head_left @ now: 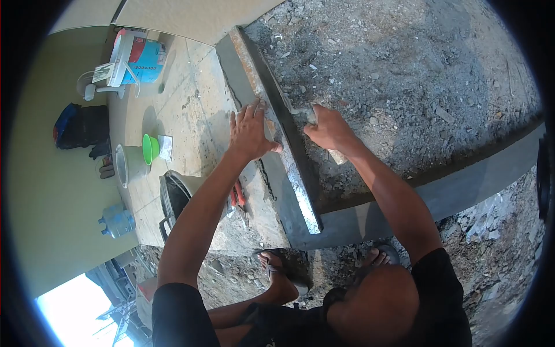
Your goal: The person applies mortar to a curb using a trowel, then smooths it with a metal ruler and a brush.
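Note:
A long metal bar [296,180], rusty and stained along its upper part, lies on the grey cement ledge [233,69]. My left hand [248,134] rests on the bar with its fingers spread, pressing from above. On the other side of the bar, my right hand [330,130] is closed around a trowel; the end of its wooden handle [337,156] sticks out below my fist. The trowel's bent metal neck [299,110] points toward the bar, and its blade lies along the ledge's inner side, partly hard to make out.
Rubble and grey soil [404,87] fill the space inside the ledge. On the tiled floor stand a blue-and-white bucket [149,61], a green bowl [151,150], a pale bucket [122,166], a black container [175,199] and a red-handled tool [239,194]. A water jug [117,221] is farther left.

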Available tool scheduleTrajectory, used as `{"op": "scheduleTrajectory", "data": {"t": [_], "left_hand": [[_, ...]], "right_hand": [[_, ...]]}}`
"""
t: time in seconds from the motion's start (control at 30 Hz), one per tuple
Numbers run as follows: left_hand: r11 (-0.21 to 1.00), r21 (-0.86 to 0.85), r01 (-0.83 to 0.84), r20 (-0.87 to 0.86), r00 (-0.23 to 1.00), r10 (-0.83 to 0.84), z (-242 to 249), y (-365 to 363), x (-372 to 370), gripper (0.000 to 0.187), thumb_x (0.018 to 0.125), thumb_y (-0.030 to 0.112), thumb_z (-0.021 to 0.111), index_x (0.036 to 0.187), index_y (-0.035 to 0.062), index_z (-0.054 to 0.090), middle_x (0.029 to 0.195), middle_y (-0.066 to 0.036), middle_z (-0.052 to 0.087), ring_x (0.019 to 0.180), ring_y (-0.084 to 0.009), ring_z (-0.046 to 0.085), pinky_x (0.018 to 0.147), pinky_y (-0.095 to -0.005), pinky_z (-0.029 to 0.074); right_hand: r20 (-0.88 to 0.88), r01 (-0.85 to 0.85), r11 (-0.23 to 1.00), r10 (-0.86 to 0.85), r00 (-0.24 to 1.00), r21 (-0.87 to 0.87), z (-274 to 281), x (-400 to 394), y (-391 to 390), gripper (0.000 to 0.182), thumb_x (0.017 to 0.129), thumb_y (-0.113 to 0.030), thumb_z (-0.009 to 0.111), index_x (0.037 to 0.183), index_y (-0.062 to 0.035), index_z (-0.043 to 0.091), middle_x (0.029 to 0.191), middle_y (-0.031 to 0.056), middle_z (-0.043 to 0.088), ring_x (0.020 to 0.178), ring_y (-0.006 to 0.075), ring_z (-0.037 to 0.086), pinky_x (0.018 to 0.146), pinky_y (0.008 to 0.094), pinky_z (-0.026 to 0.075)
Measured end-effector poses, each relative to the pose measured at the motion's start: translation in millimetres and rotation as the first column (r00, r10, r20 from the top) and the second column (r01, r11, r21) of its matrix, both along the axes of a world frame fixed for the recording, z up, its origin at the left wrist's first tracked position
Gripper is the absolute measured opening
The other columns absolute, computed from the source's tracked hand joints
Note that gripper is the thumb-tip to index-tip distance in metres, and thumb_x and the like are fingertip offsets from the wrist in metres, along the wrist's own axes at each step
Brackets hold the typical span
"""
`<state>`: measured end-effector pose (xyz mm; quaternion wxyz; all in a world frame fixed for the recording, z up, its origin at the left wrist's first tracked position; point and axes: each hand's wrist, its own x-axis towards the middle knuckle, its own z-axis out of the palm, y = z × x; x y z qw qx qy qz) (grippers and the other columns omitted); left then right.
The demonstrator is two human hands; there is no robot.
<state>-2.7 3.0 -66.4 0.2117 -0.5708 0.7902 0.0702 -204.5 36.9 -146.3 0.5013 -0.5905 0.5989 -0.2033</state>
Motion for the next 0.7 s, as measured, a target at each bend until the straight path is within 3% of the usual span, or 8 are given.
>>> {"op": "scheduleTrajectory", "data": {"t": [0.13, 0.33, 0.43, 0.53, 0.7], "left_hand": [[0.999, 0.022, -0.023, 0.016, 1.0, 0.022, 5.7, 0.6, -3.5, 0.118, 0.053, 0.046, 0.092, 0.149, 0.0075, 0.035, 0.158, -0.011, 0.03, 0.146, -0.0349, 0.027, 0.121, -0.0535, 0.018], [0.998, 0.046, -0.049, -0.002, 0.999, 0.05, 4.2, 1.2, 1.7, 0.115, 0.057, 0.047, 0.091, 0.15, 0.009, 0.034, 0.159, -0.009, 0.028, 0.148, -0.0316, 0.023, 0.122, -0.0526, 0.015], [0.999, 0.028, -0.041, -0.022, 0.999, 0.042, 2.2, -1.3, 3.0, 0.116, 0.057, 0.048, 0.091, 0.151, 0.0091, 0.034, 0.159, -0.009, 0.028, 0.148, -0.0313, 0.023, 0.122, -0.0527, 0.015], [0.999, 0.021, -0.028, -0.032, 0.999, 0.028, 0.9, 0.9, 5.9, 0.117, 0.057, 0.048, 0.091, 0.152, 0.0097, 0.032, 0.159, -0.008, 0.028, 0.148, -0.0309, 0.022, 0.122, -0.0529, 0.015], [1.0, 0.005, -0.012, -0.003, 1.0, 0.012, 1.8, 1.2, 4.9, 0.117, 0.058, 0.048, 0.09, 0.152, 0.0109, 0.031, 0.159, -0.008, 0.028, 0.148, -0.0312, 0.021, 0.122, -0.0544, 0.014]], "right_hand": [[-0.058, -0.068, 0.996, 0.065, 0.996, -0.056, -19.0, 4.7, 1.6, 0.044, 0.086, -0.024, 0.062, 0.111, 0.0113, 0.055, 0.098, 0.032, 0.066, 0.096, 0.0445, 0.066, 0.083, 0.0486, 0.053], [-0.138, -0.136, 0.99, 0.141, 0.98, 0.046, 1.8, 8.4, 35.1, 0.036, 0.084, -0.02, 0.061, 0.103, 0.0097, 0.054, 0.096, 0.0324, 0.065, 0.094, 0.0473, 0.065, 0.082, 0.0502, 0.053], [-0.089, -0.165, 0.986, 0.166, 0.982, 0.017, 14.1, 2.3, 68.0, 0.031, 0.082, -0.016, 0.061, 0.098, 0.0089, 0.052, 0.09, 0.0328, 0.065, 0.09, 0.0494, 0.065, 0.078, 0.0514, 0.054], [-0.064, -0.175, 0.982, 0.171, 0.983, -0.067, 15.2, 0.6, 107.0, 0.028, 0.08, -0.013, 0.061, 0.094, 0.0092, 0.05, 0.076, 0.0317, 0.063, 0.075, 0.0508, 0.064, 0.069, 0.0534, 0.053], [0.004, -0.162, 0.985, 0.162, 0.987, -0.057, 54.2, -17.5, 180.2, 0.029, 0.081, -0.013, 0.062, 0.094, 0.0091, 0.049, 0.075, 0.0315, 0.062, 0.075, 0.0496, 0.064, 0.068, 0.0516, 0.052]]}}
